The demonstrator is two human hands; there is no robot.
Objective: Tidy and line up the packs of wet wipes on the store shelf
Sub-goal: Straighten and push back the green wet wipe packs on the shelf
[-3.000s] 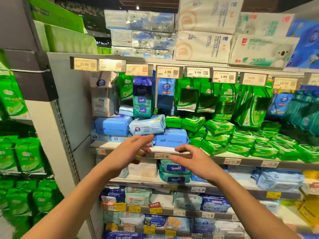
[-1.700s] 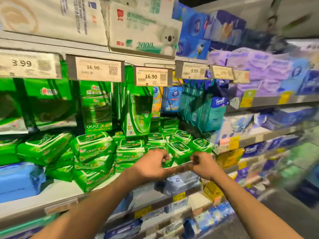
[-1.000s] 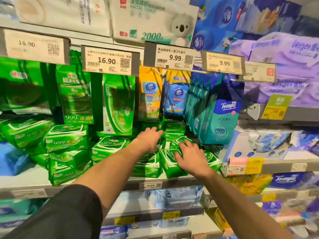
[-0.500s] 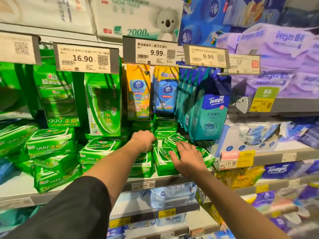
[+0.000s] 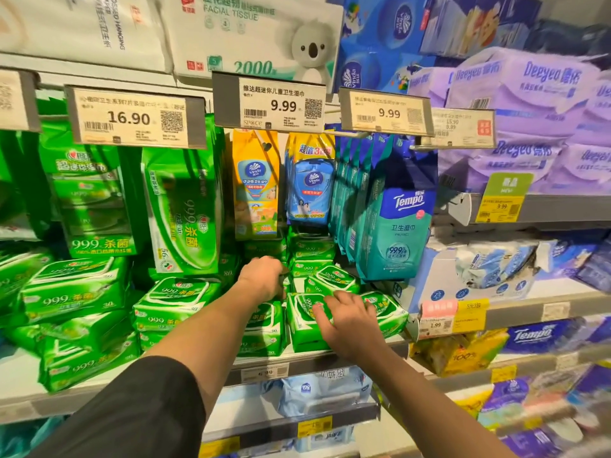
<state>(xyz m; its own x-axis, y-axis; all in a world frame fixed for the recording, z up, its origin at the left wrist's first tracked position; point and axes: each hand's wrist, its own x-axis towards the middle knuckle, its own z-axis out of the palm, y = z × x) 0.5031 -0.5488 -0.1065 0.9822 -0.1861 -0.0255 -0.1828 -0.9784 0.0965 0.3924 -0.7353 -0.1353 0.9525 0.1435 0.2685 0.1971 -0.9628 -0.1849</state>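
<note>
Several green packs of wet wipes lie stacked along the shelf. My left hand reaches in between the stacks, its fingers curled over a green pack below it; the fingertips are hidden. My right hand lies with spread fingers on top of the front green pack, next to another green pack at the right end. More green packs sit in loose, tilted piles to the left.
Hanging packs fill the space above: green ones, an orange one, a blue one and teal Tempo packs. Price tags jut out overhead. Blue and purple tissue packs crowd the right shelves.
Both hands moved from the blue packs at the left to the green packs further right. In the last half second they stay on the green packs, the right hand sliding slightly toward the front pack.
</note>
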